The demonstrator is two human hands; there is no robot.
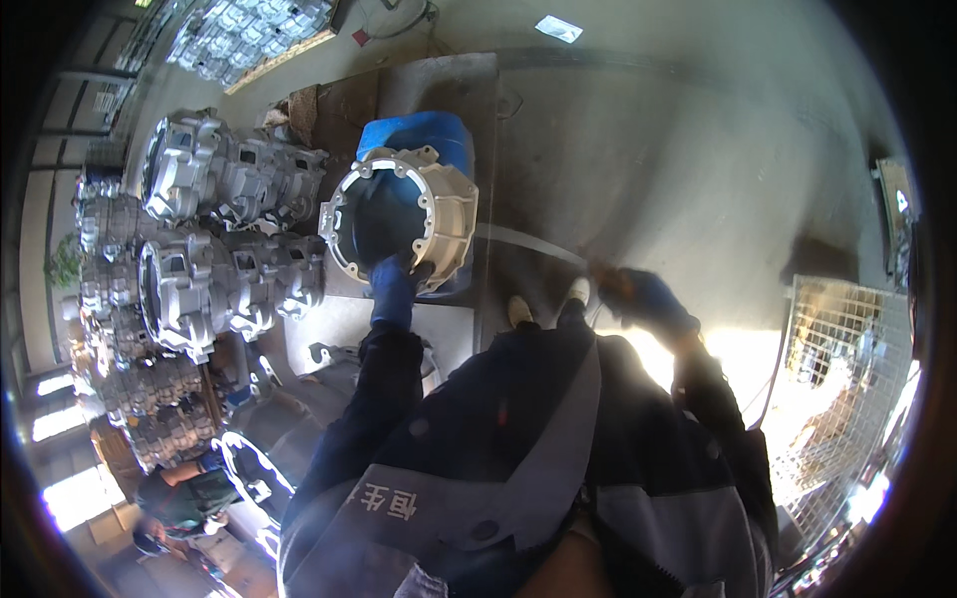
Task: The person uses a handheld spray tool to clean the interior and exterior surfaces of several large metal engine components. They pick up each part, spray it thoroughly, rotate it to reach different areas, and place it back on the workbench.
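Observation:
A cast metal bell housing (454,224) with a wide round opening rests on a blue plastic drum (424,130), its bolt-holed rim turned up and to the left. At the near edge of that rim, my left hand (395,291) in a blue glove is closed around the metal. My right hand (648,302), also blue-gloved, is off to the right, apart from the housing and blurred by motion. It appears closed on the dark end of a long thin tool (538,244), whose pale, smeared length reaches left toward the housing. The tool's exact kind is unclear.
Several similar castings (184,289) stand in rows at the left, with another large housing (254,468) near my left arm. A person (189,498) is at the lower left. A wire mesh cage (837,369) stands at the right. Stacked castings (249,40) are at the far left.

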